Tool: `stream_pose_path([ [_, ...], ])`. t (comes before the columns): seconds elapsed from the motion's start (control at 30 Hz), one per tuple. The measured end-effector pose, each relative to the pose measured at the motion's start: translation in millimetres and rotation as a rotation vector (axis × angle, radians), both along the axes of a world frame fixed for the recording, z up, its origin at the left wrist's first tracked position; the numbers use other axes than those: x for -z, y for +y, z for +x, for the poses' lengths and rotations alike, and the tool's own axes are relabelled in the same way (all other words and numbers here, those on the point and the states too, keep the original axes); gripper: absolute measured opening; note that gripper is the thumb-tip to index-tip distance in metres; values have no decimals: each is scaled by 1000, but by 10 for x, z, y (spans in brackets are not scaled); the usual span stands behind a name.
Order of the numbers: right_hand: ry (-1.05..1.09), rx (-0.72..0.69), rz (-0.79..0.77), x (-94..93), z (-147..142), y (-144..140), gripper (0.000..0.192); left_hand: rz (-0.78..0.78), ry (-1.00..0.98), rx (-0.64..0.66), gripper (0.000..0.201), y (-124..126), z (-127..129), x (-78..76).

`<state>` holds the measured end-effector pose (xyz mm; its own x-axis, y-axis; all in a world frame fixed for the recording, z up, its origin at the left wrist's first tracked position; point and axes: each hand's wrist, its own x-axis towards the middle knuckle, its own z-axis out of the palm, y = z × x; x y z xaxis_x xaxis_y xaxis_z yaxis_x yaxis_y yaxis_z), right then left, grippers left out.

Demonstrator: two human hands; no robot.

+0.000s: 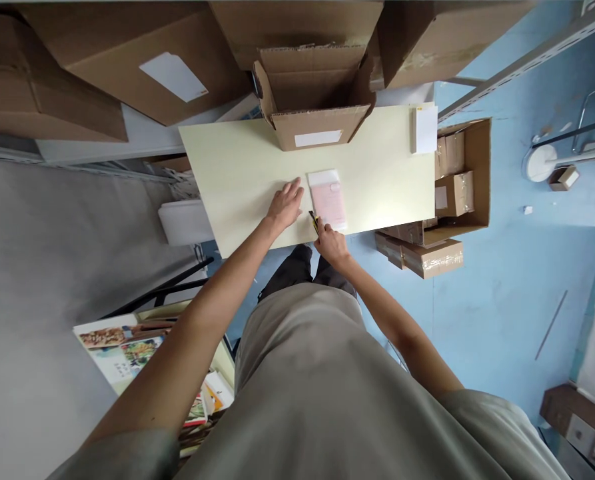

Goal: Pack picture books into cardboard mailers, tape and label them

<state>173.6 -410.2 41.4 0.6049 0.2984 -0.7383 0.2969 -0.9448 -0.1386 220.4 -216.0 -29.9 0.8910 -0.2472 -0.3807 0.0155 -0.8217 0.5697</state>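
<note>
A pink packet in a clear sleeve (328, 199) lies flat on the pale yellow table (237, 167). My right hand (331, 243) is at the table's near edge, closed on a small black and yellow tool (314, 221) whose tip sits by the packet's near left corner. My left hand (286, 203) rests flat on the tabletop, fingers spread, just left of the packet and holding nothing. An open cardboard box (313, 100) with a white label stands at the far side of the table.
Large cardboard boxes (122, 60) are stacked beyond the table. A white pad (424, 129) lies at the table's right end. On the blue floor to the right stands an open carton (464, 177) of taped boxes. Printed sheets (122, 343) sit lower left.
</note>
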Motion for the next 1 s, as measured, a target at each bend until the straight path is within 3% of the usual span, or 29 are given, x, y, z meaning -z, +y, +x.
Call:
stream_pose_path([
  [0.17,100,-30,-31,-144,-325,-223,77,37,22,15,72,-26,6,-14],
  [0.3,182,-16,14,-325,-406,-466,77,59,38,3,72,-54,0,-58],
  [0.43,115,87,90,-555,-278,-744,80,75,107,-35,76,-119,13,-178],
  [0.57,-48,207,176,-832,61,-949,78,62,167,-57,81,-240,92,-444],
  [0.67,-199,272,301,-1055,450,-1032,64,-3,146,-101,66,-353,218,-787],
  [0.73,-322,300,416,-1207,781,-1054,56,-77,92,-102,49,-428,355,-1099],
  [0.83,-547,295,603,-1461,1392,-1024,48,-224,-95,-92,27,-528,671,-1690],
  [1.0,-852,178,737,-2021,2545,-758,46,-346,-510,-196,22,-632,1360,-2801],
])
